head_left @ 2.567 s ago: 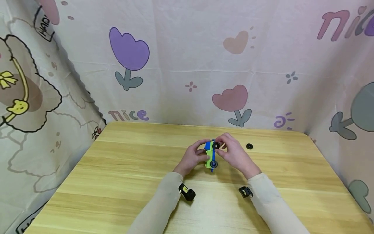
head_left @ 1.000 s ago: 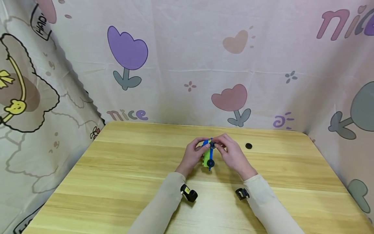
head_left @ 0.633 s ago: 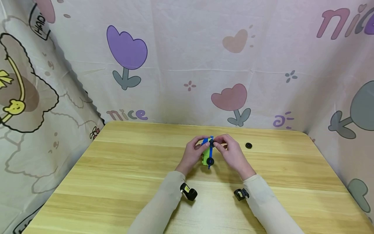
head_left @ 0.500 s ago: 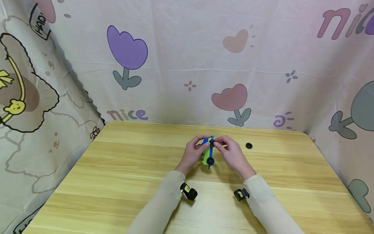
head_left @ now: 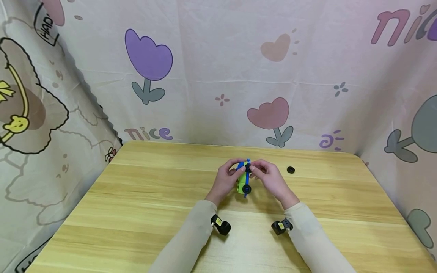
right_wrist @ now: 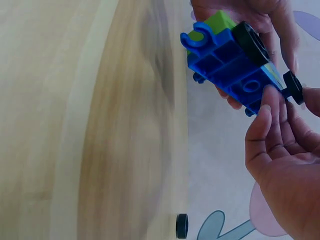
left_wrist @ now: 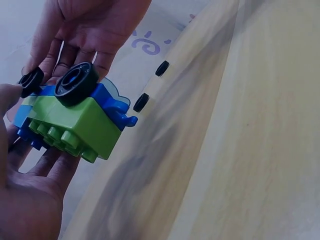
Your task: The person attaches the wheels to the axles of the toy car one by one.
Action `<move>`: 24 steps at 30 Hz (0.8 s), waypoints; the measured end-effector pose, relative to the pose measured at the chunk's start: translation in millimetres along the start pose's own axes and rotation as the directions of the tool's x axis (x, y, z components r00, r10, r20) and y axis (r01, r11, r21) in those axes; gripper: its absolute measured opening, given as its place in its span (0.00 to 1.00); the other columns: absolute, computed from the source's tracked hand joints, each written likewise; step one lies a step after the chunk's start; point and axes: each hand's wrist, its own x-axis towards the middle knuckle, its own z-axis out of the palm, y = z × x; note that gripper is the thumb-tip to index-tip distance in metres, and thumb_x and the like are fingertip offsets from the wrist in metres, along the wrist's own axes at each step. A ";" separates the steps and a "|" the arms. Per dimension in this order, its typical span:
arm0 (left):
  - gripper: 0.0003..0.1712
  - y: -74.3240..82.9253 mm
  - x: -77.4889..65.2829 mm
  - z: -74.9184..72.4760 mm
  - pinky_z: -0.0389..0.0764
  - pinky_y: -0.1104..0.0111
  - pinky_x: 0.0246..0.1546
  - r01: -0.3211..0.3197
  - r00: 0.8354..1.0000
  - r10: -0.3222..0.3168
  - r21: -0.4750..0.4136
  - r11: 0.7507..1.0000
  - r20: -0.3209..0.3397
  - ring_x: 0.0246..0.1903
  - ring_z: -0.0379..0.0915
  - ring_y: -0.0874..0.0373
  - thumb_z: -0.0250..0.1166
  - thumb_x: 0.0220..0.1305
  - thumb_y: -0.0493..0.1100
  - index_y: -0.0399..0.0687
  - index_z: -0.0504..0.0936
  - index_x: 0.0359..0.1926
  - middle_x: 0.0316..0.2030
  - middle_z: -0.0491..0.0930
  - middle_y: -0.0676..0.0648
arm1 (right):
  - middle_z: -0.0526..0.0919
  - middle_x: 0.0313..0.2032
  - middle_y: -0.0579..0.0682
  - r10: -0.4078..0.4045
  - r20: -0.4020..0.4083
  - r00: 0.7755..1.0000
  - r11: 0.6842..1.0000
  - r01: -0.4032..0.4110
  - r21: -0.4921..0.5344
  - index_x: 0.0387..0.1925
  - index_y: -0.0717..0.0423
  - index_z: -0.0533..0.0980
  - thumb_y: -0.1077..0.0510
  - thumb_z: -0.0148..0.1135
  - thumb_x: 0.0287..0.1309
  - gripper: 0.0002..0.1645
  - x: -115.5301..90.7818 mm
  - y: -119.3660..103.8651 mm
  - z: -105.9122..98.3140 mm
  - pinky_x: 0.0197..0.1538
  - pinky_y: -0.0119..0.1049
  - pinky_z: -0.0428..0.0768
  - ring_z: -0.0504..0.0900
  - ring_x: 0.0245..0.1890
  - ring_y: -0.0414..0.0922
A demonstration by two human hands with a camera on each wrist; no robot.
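Note:
My left hand grips a toy building-block car, lime green with blue parts, tilted on its side above the table. The left thumb lies near a small black wheel at the car's far end. My right hand has its thumb on that wheel and its other fingers curled against the blue underside, pinching there. In the right wrist view the wheel stands out a little from the body on its axle. Another black wheel sits on the same side, nearer me. Fingers partly cover the far end.
A loose black wheel lies on the wooden table, right of the hands. The left wrist view shows a second loose wheel beside it. A printed cloth hangs behind the table's far edge.
The car has shifted slightly left and turned since the earliest frame. The right hand has brought the black wheel against the car's far end, and its fingers have lately shifted a little.

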 end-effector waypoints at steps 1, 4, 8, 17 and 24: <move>0.21 -1.4 0.1 0.2 0.82 0.61 0.42 -0.003 1.000 0.003 0.005 1.000 -0.004 0.46 0.79 0.49 0.60 0.72 0.41 0.41 0.74 0.63 0.53 0.78 0.39 | 0.82 0.38 0.58 -0.003 0.004 1.000 1.000 0.003 0.004 0.49 0.70 0.77 0.59 0.54 0.72 0.16 -0.5 -0.5 0.4 0.43 0.45 0.81 0.81 0.39 0.57; 0.21 -4.5 -0.1 0.9 0.81 0.64 0.40 -0.015 1.000 0.015 0.018 1.000 -0.015 0.45 0.80 0.51 0.61 0.71 0.43 0.44 0.75 0.62 0.53 0.78 0.40 | 0.81 0.37 0.58 -0.007 0.009 1.000 1.000 0.007 0.009 0.48 0.71 0.76 0.61 0.54 0.72 0.15 -1.8 -2.2 1.0 0.42 0.44 0.81 0.81 0.37 0.56; 0.20 -5.8 -1.0 1.9 0.81 0.65 0.38 -0.043 0.999 0.044 0.022 0.999 -0.025 0.43 0.80 0.51 0.62 0.70 0.44 0.47 0.77 0.60 0.51 0.79 0.41 | 0.80 0.35 0.57 -0.022 -0.002 1.000 1.000 0.022 -0.004 0.46 0.70 0.76 0.62 0.54 0.71 0.13 -3.0 -4.0 1.8 0.42 0.51 0.80 0.80 0.36 0.58; 0.18 -3.3 -1.0 4.0 0.82 0.64 0.42 -0.065 0.998 0.066 0.027 0.997 -0.018 0.46 0.79 0.51 0.63 0.69 0.44 0.52 0.78 0.58 0.52 0.79 0.45 | 0.81 0.34 0.58 -0.014 -0.036 0.999 1.000 0.014 0.002 0.45 0.70 0.77 0.62 0.54 0.71 0.12 -1.9 -3.6 2.8 0.42 0.49 0.81 0.81 0.35 0.60; 0.21 -0.5 -1.7 0.9 0.81 0.62 0.45 -0.056 0.998 0.056 0.003 0.998 0.029 0.50 0.78 0.50 0.61 0.71 0.41 0.45 0.75 0.62 0.57 0.76 0.42 | 0.81 0.35 0.58 -0.008 -0.043 0.999 1.000 0.008 0.019 0.45 0.70 0.77 0.62 0.54 0.71 0.12 -2.3 -4.5 2.1 0.39 0.38 0.82 0.81 0.36 0.58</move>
